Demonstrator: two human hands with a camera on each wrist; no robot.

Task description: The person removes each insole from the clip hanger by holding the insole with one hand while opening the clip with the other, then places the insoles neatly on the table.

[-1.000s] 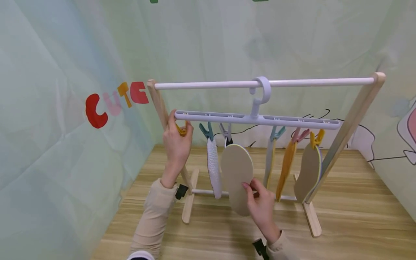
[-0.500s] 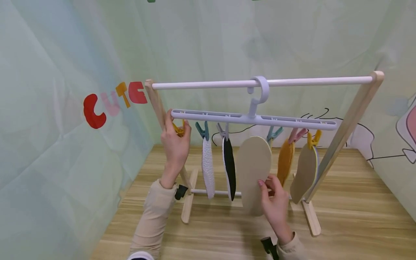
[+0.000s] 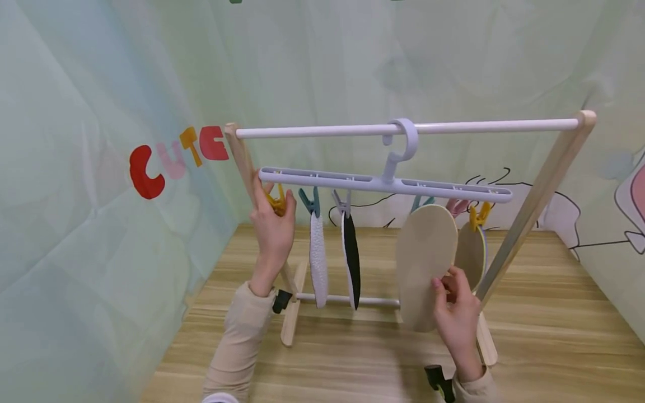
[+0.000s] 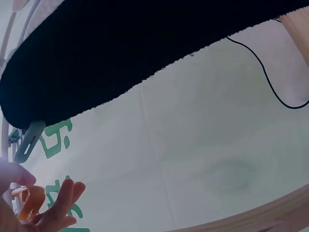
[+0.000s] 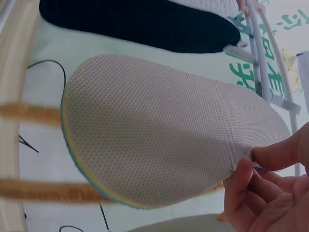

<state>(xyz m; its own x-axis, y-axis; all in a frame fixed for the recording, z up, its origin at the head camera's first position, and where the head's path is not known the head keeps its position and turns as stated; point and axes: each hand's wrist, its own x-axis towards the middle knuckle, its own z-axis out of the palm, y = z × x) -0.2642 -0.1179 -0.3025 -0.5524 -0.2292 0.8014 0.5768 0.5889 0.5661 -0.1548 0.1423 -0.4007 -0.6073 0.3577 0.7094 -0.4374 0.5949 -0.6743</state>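
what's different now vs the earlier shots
The right hand has carried the held beige insole rightward, uncovering the black insole. The hanger shifted slightly left. Unchanged: the right hand's grip, and the left hand at the leftmost yellow clip.

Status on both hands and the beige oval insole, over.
Left hand around yellow plastic clip. Right hand pinching beige oval insole by its edge, unclipped. Possibly in the way, hanging between hands: bumpy white-faced insole, black-faced insole.
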